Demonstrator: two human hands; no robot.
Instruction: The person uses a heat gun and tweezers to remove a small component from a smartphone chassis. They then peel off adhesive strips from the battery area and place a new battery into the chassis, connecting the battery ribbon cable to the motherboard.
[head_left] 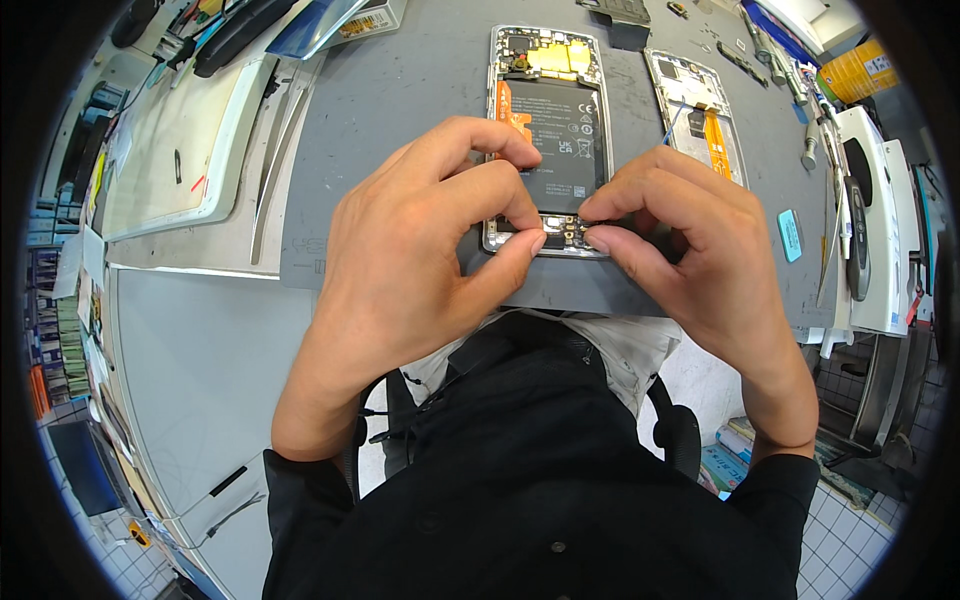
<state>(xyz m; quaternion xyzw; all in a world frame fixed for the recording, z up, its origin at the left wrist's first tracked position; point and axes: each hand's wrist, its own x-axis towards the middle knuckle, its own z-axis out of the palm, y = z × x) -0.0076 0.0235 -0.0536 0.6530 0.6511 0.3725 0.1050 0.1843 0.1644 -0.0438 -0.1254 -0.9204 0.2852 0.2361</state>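
An opened phone (pixel 607 125) lies on the grey mat (pixel 400 70), its black battery (pixel 565 125), orange flex cable (pixel 513 120) and yellow-covered upper board (pixel 560 60) exposed. At its near end sits a small circuit board (pixel 570 231) with gold contacts. My left hand (pixel 415 240) is closed in a pinch at the board's left side, thumb and index fingertips on it and the other fingers curled over the battery. From the right, my right hand (pixel 695 230) pinches the board's right end between thumb and index finger. The fingertips hide parts of the board.
A second stripped phone frame (pixel 735 155) with an orange flex lies right of the first. Farther right are a light-blue piece (pixel 790 235), a black-handled tool (pixel 856 240) and several screwdrivers. Long tweezers (pixel 272 165) and a white-edged tray (pixel 215 195) stand at left.
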